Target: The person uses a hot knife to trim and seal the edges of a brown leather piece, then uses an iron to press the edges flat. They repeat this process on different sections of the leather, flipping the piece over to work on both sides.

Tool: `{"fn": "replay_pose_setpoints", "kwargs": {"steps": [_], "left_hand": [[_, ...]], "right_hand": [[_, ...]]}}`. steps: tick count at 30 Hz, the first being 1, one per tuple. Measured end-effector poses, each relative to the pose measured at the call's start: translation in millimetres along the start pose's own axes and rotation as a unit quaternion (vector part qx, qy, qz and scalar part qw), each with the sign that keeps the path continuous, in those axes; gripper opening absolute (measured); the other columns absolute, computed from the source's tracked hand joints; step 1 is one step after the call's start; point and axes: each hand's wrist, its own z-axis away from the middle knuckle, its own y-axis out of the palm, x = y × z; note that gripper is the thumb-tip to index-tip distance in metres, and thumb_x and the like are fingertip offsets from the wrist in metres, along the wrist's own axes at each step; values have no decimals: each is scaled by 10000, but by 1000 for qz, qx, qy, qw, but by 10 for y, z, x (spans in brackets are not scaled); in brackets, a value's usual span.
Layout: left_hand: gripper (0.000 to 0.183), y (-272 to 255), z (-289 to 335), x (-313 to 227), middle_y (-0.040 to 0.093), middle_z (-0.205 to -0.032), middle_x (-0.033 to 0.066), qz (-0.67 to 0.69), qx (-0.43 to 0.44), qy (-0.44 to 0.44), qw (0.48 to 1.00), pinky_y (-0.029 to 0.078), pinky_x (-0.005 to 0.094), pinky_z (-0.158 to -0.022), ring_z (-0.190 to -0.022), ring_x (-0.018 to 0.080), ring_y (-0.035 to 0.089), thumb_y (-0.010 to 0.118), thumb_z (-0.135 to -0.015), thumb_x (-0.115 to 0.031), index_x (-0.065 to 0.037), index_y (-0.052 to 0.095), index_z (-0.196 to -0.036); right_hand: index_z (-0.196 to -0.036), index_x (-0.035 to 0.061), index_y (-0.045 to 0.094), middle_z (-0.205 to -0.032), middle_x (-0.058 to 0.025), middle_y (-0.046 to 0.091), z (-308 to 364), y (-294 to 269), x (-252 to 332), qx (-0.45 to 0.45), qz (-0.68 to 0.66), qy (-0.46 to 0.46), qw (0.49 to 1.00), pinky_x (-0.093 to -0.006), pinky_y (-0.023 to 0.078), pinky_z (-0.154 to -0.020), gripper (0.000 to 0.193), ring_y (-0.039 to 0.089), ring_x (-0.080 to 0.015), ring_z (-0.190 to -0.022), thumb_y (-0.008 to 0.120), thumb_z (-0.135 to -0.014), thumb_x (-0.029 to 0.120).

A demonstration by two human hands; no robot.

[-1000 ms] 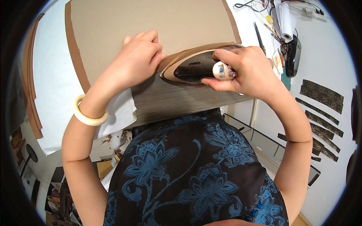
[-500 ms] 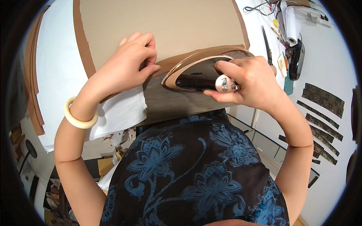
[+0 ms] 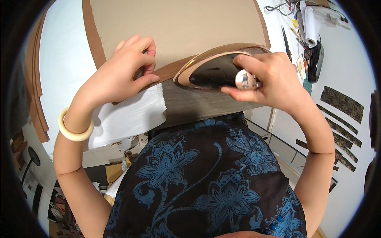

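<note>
My right hand (image 3: pixel 270 77) grips a clothes iron (image 3: pixel 212 76) with a dark body and a pale, rose-gold rim. It lies along the near edge of a large beige panel (image 3: pixel 178 25) bordered in brown. My left hand (image 3: pixel 123 69) is closed, its fingers curled and its thumb against the brown border strip (image 3: pixel 174 69), left of the iron's tip. The fingertips are partly hidden. Below the iron a grey-brown woven surface (image 3: pixel 198 105) shows. White paper or cloth (image 3: pixel 131 119) with a ragged edge lies beneath my left wrist.
Black scissors (image 3: pixel 286 43), a white roll (image 3: pixel 310 27) and cables (image 3: pixel 279 8) lie at the right back. Patterned dark strips (image 3: pixel 343 103) rest on the white surface at the right. Stacked brown strips (image 3: pixel 35 99) line the left edge. Cluttered items (image 3: pixel 115 174) sit below the table.
My left hand has slid leftward along the brown border, away from the iron's tip. The iron stays in my right hand with little shift against the panel. The whole view has shifted slightly.
</note>
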Motion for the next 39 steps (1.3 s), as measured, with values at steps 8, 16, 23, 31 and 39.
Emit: {"fn": "replay_pose_setpoints", "kwargs": {"steps": [8, 16, 23, 31, 39], "left_hand": [[298, 38, 47, 93, 481, -992, 81, 6, -5, 20, 1000, 409, 369, -952, -963, 263, 475, 765, -909, -101, -10, 511, -784], [370, -29, 200, 218, 511, -983, 90, 13, -28, 30, 999, 440, 383, -918, -966, 270, 503, 783, -927, -161, -17, 509, -725], [392, -129, 266, 237, 516, -1043, 69, -15, 16, 25, 999, 451, 381, -946, -1027, 265, 503, 828, -885, -159, -37, 502, -704], [375, -100, 233, 331, 502, -999, 62, -5, 12, 55, 998, 455, 373, -926, -999, 269, 511, 801, -899, -143, -46, 491, -713], [332, -80, 235, 343, 514, -978, 53, 3, 5, 64, 998, 453, 367, -911, -957, 247, 530, 763, -902, -129, -48, 501, -714]], "right_hand": [[-879, 103, 605, -581, -78, 623, -138, 25, 267, 11, -8, -6, 1000, -429, 499, -515, 470, 667, -322, -566, 843, -849, 507], [-936, 92, 651, -626, -87, 659, -257, 34, 334, -14, -3, 20, 1000, -412, 539, -555, 502, 696, -334, -606, 860, -836, 537], [-994, 90, 676, -716, -116, 697, -353, -69, 272, 23, 18, 18, 999, -424, 545, -588, 518, 706, -361, -663, 846, -838, 553], [-1080, 154, 718, -799, -23, 671, -384, -54, 209, -24, 26, -128, 991, -366, 513, -541, 439, 672, -244, -657, 883, -813, 462], [-995, 146, 671, -671, -34, 591, -463, 38, 560, -17, 16, -103, 994, -392, 486, -506, 411, 627, -268, -560, 855, -847, 482]]}}
